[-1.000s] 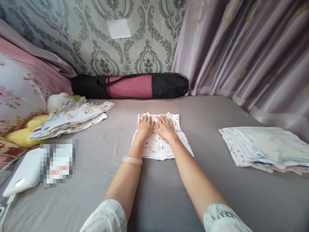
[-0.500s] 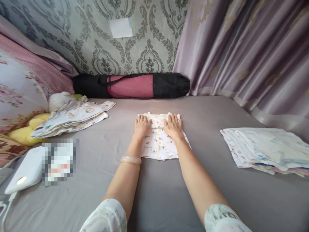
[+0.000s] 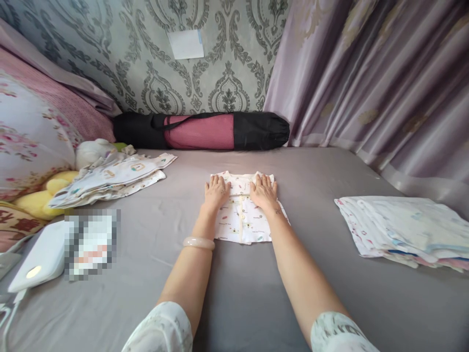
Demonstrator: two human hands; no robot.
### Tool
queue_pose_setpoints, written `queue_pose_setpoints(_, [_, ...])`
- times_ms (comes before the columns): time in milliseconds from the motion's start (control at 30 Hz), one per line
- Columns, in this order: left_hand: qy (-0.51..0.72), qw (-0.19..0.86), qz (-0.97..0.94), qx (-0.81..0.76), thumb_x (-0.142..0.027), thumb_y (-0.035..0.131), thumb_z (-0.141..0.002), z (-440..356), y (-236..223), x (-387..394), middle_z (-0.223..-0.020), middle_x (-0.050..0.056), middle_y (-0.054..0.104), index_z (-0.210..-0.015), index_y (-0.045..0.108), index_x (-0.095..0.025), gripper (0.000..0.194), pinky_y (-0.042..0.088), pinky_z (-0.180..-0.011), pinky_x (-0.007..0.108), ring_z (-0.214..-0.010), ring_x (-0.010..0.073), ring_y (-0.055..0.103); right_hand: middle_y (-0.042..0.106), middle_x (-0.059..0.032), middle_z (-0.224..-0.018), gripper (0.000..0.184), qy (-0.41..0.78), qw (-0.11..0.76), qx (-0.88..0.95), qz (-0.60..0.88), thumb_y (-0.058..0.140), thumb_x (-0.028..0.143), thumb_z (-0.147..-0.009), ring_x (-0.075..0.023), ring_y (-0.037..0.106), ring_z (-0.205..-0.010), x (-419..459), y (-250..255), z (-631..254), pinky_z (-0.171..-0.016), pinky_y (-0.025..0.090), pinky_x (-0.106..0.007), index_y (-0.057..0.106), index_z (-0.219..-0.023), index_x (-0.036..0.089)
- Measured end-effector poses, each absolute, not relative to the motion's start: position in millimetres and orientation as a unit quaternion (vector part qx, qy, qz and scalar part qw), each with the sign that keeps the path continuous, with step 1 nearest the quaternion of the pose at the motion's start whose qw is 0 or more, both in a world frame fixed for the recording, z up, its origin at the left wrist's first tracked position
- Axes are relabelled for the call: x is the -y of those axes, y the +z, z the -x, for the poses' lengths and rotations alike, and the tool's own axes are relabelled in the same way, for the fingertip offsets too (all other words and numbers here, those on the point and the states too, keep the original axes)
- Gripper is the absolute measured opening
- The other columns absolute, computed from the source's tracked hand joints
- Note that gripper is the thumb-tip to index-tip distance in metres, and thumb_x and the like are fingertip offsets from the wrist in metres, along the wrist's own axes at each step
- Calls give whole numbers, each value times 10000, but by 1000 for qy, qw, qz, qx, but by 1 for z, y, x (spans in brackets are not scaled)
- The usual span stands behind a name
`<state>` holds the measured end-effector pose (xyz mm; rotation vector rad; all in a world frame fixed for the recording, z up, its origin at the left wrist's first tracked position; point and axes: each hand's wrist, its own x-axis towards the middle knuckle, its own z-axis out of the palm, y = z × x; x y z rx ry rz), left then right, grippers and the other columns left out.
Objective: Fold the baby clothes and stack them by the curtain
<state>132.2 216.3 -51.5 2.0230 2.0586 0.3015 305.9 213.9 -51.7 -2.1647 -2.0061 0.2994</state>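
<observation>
Resting flat, unclenched, the left hand point(image 3: 217, 191) and right hand point(image 3: 264, 192) cover the upper side edges of a shirt point(image 3: 240, 210); wide gray sheet point(image 3: 311, 200) beneath separates it from both cloth stacks point(image 3: 403, 225). It is white, finely printed.

A left hand point(image 3: 217, 191) and a right hand point(image 3: 264, 191) are resting side by side on a garment point(image 3: 241, 222), which is lying on a bed sheet point(image 3: 311, 178). Beyond the 2 hands, a carrying bag point(image 3: 200, 132) is stretching crosswise along the wall point(image 3: 229, 63), with a sheet of paper point(image 3: 186, 45) hanging above. Well left of the left hand, a pile of clothes point(image 3: 113, 177) is lying beside a plush toy point(image 3: 38, 199); nearer the body, a device point(image 3: 46, 252) is lying. Well right of the right hand, a stack of cloths point(image 3: 399, 227) is lying, with a curtain point(image 3: 366, 73) hanging beyond.
</observation>
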Motion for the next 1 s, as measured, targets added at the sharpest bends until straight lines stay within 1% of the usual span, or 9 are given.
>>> queue_pose_setpoints(167, [116,104,-688,-709,-412,224,-991,-135,-48,-217,-1576,139,279,-1457,357,-121,565,166,-1186,514,-1477,279,178,188,-147,-1604,585,72,102,698,705,176,382,-1005,-284,95,-1483,-210,-45,-300,-1166,24,-559,264,-1531,140])
queue_pose_setpoints(333, [127,56,-743,-655,-381,237,-997,-148,-53,-214,-1561,138,317,-1466,355,-126,547,136,-1200,489,-1468,269,213,186,-81,-1615,546,73,97,770,627,187,369,-1007,-241,103,-1485,-201,-42,-285,-1179,52,-502,302,-1522,227])
queue_pose_setpoints(400, [118,62,-756,-641,-371,233,-999,-151,-58,-213,-1562,146,312,-1462,361,-129,538,162,-1189,504,-1462,277,229,225,-63,-1606,542,80,87,783,611,179,347,-1005,-224,136,-1478,-198,-44,-281,-1182,70,-481,318,-1516,231])
queue_pose_setpoints(500, [109,63,-760,-638,-367,236,-1001,-152,-65,-213,-1563,153,306,-1464,364,-127,537,198,-1173,512,-1454,291,248,268,-63,-1591,545,80,82,785,609,181,330,-1000,-226,174,-1468,-198,-48,-279,-1180,93,-480,335,-1510,213])
queue_pose_setpoints(633, [106,37,-767,-631,-359,223,-1002,-150,-70,-213,-1556,161,317,-1466,361,-105,546,193,-1173,511,-1450,300,257,275,-66,-1588,543,69,86,784,611,185,332,-1000,-231,182,-1466,-198,-51,-279,-1178,101,-484,340,-1507,216])
queue_pose_setpoints(733, [108,26,-775,-623,-345,221,-999,-150,-70,-212,-1550,184,319,-1458,366,-85,548,202,-1167,513,-1447,300,261,265,-69,-1592,545,80,73,782,614,173,345,-1003,-232,174,-1469,-201,-50,-279,-1175,104,-492,327,-1512,227])
queue_pose_setpoints(800, [105,30,-773,-625,-339,222,-998,-150,-69,-213,-1552,189,310,-1461,362,-93,543,209,-1160,525,-1449,299,258,243,-70,-1599,550,99,57,780,615,164,355,-1004,-233,156,-1474,-204,-47,-279,-1175,99,-497,310,-1519,227])
queue_pose_setpoints(900, [73,70,-771,-629,-362,236,-998,-148,-62,-219,-1569,173,280,-1467,342,-139,530,227,-1146,537,-1456,285,245,183,-68,-1616,563,142,27,784,603,172,381,-1002,-228,119,-1484,-209,-39,-283,-1179,93,-483,269,-1533,222])
queue_pose_setpoints(1000, [47,99,-785,-610,-411,272,-994,-140,-53,-226,-1568,155,292,-1439,363,-173,513,262,-1136,500,-1450,252,266,160,-68,-1621,577,164,17,791,589,181,412,-1000,-213,99,-1487,-213,-32,-294,-1182,88,-467,240,-1541,219])
